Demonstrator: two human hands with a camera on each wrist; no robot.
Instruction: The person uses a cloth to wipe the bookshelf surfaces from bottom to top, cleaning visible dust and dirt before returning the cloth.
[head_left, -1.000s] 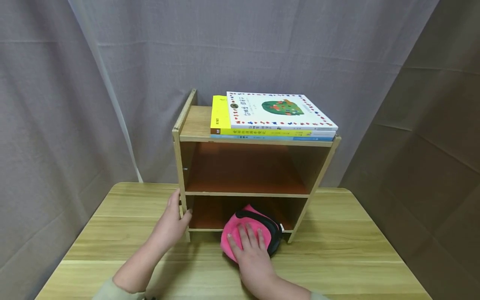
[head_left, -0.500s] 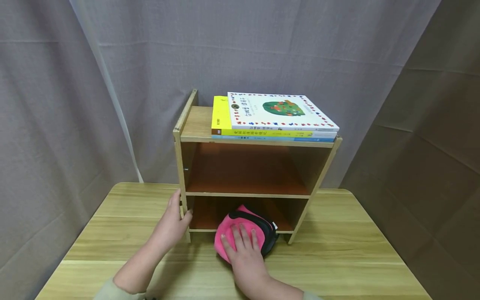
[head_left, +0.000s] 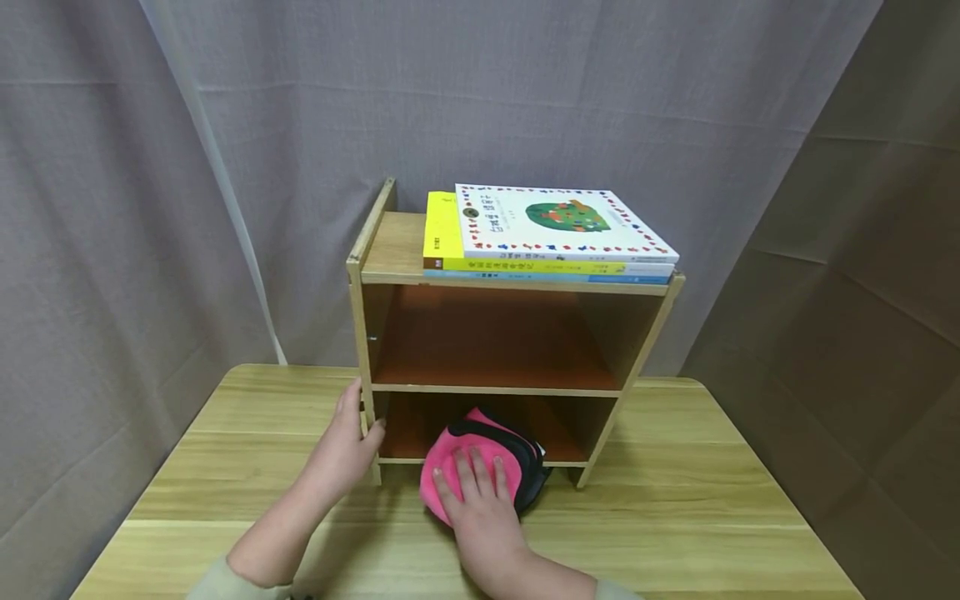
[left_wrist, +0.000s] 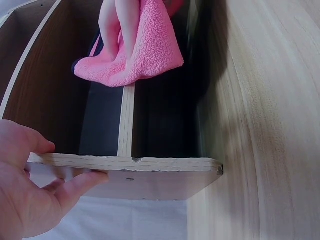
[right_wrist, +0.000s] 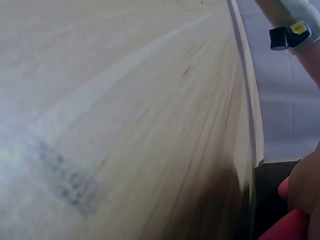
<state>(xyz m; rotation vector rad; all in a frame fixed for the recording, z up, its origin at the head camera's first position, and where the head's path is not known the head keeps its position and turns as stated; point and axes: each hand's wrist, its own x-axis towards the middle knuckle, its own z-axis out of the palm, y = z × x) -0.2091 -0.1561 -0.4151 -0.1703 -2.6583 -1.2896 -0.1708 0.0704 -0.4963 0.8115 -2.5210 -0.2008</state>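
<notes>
My left hand [head_left: 343,448] grips the left side panel of a small wooden shelf [head_left: 495,390] low down. The left wrist view shows fingertips over the panel's front edge [left_wrist: 125,163] on both faces. Fingers straight and spread, my right hand [head_left: 486,533] presses a pink fleecy cleaning cloth [head_left: 437,487] with black trim against the front edge of the bottom board. The cloth drapes over that edge and partly into the lower compartment. Its thumb is hidden in the head view. At the right wrist view's corner, a bit of pink cloth [right_wrist: 287,227] shows by the hand.
Stacked flat on the shelf's top are a white picture book [head_left: 562,221], a yellow book [head_left: 441,229] and a blue one beneath. The shelf stands on a light wooden table [head_left: 675,517]. Grey curtains [head_left: 262,167] hang behind and at the sides.
My right hand has slid left along the bottom board's edge, carrying the pink cloth with it. My left hand has kept its place on the side panel.
</notes>
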